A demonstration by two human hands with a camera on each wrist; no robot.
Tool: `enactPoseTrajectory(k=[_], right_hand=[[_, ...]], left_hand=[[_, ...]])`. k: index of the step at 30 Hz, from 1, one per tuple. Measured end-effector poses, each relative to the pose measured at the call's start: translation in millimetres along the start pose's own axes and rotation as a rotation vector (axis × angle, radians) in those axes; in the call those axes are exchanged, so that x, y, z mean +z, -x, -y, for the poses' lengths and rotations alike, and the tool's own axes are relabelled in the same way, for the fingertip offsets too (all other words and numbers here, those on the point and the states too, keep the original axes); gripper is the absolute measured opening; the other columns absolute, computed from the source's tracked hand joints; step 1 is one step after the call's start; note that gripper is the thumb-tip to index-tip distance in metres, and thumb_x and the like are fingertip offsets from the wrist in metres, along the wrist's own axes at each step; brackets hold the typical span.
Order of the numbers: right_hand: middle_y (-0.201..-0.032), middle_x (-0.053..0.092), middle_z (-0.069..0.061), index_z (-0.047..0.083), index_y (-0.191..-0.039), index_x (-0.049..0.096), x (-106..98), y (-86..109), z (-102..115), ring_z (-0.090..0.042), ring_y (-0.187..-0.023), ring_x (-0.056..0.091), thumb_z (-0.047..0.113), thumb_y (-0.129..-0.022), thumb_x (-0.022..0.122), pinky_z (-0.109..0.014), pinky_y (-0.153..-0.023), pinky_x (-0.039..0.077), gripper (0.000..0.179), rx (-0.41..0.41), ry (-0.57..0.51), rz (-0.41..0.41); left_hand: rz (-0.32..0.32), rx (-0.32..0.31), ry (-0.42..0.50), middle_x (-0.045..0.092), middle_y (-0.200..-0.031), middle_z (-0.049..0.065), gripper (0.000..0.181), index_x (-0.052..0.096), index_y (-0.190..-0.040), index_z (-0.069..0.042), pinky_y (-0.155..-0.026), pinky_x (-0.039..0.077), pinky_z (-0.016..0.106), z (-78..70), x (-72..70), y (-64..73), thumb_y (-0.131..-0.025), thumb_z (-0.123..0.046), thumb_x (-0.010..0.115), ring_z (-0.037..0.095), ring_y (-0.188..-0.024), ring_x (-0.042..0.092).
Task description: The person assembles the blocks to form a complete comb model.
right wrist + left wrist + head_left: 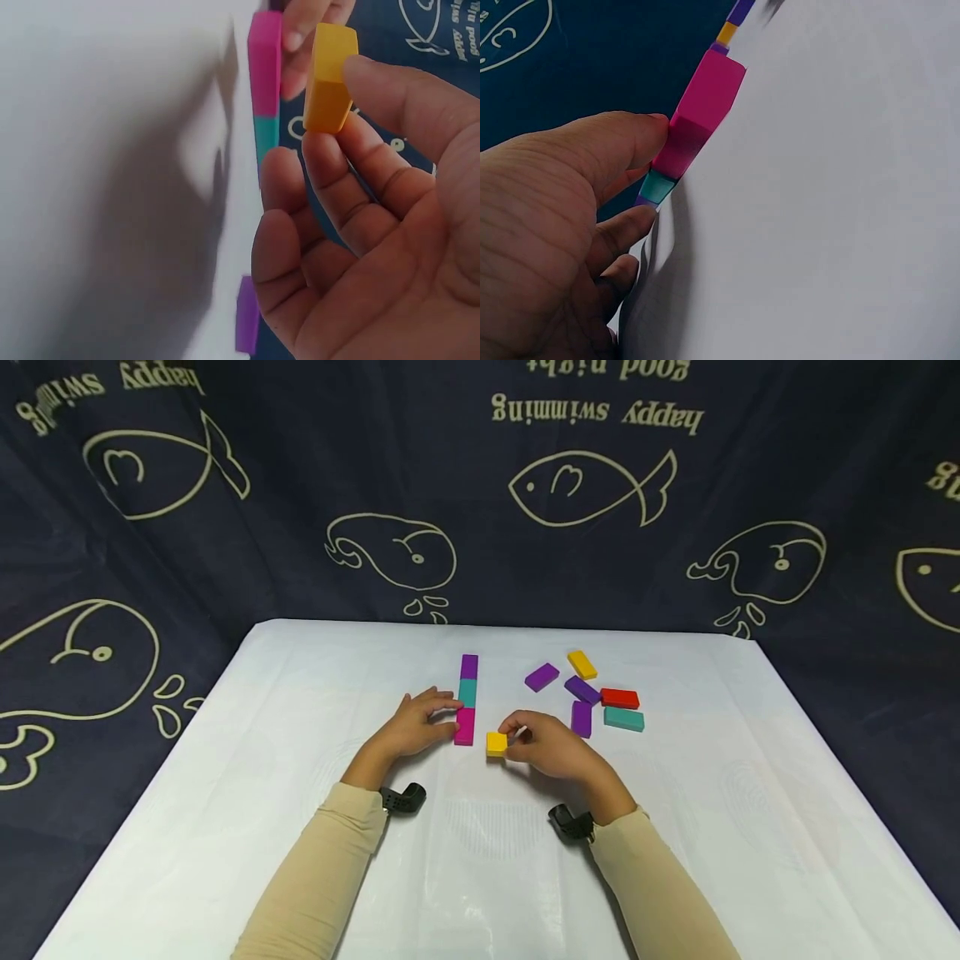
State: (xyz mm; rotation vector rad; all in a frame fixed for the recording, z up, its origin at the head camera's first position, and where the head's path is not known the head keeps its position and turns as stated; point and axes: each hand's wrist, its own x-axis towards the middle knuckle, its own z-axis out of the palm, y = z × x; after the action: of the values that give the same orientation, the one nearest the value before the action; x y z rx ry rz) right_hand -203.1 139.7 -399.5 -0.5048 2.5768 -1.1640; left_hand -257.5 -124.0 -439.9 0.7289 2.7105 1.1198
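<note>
A yellow block is pinched between the thumb and fingers of my right hand, held close over the table just right of a short column of blocks. That column has a pink block nearest me, a teal block in the middle and a purple block at the far end, joined end to end. My left hand rests at the column's left, thumb and index fingertips touching the pink block's left side. In the left wrist view its thumb meets that block, the other fingers spread loosely below.
Loose blocks lie right of the column: another yellow block, several purple ones including a nearer purple block, a red block and a second teal block. The white-covered table ends at a dark printed cloth behind.
</note>
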Motion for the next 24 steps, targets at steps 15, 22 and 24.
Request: enactPoseTrajectory(k=[15, 22, 24], right_hand=[[-0.094, 0.062, -0.003, 0.008, -0.106, 0.066, 36.5, -19.5, 11.7, -0.021, -0.088, 0.056, 0.005, -0.089, 0.067, -0.033, -0.078, 0.049, 0.017, -0.036, -0.117, -0.029], [-0.09, 0.061, -0.003, 0.008, -0.104, 0.065, 44.4, -21.3, 15.7, -0.02, -0.085, 0.055, 0.002, -0.087, 0.069, -0.032, -0.077, 0.049, 0.018, -0.042, -0.087, -0.051], [-0.089, 0.06, -0.002, 0.008, -0.103, 0.065, 46.4, -22.0, 16.2, -0.019, -0.084, 0.054, 0.001, -0.086, 0.07, -0.032, -0.077, 0.049, 0.018, -0.052, -0.063, -0.055]], left_hand=[[-0.007, 0.0, 0.0, 0.046, -0.15, 0.014, 0.043, 0.063, -0.134, -0.012, -0.117, -0.004, 0.06, 5.2, 0.3, 1.8, -0.093, -0.024, 0.066, 0.036, -0.147, 0.023], [-0.012, 0.009, -0.008, 0.046, -0.15, 0.014, 0.043, 0.063, -0.133, -0.012, -0.117, -0.003, 0.061, 4.7, -0.2, 0.9, -0.092, -0.024, 0.067, 0.035, -0.147, 0.024], [-0.014, 0.011, -0.008, 0.047, -0.149, 0.015, 0.043, 0.063, -0.133, -0.011, -0.117, -0.002, 0.061, 4.2, -0.8, 1.0, -0.092, -0.024, 0.067, 0.035, -0.147, 0.025]])
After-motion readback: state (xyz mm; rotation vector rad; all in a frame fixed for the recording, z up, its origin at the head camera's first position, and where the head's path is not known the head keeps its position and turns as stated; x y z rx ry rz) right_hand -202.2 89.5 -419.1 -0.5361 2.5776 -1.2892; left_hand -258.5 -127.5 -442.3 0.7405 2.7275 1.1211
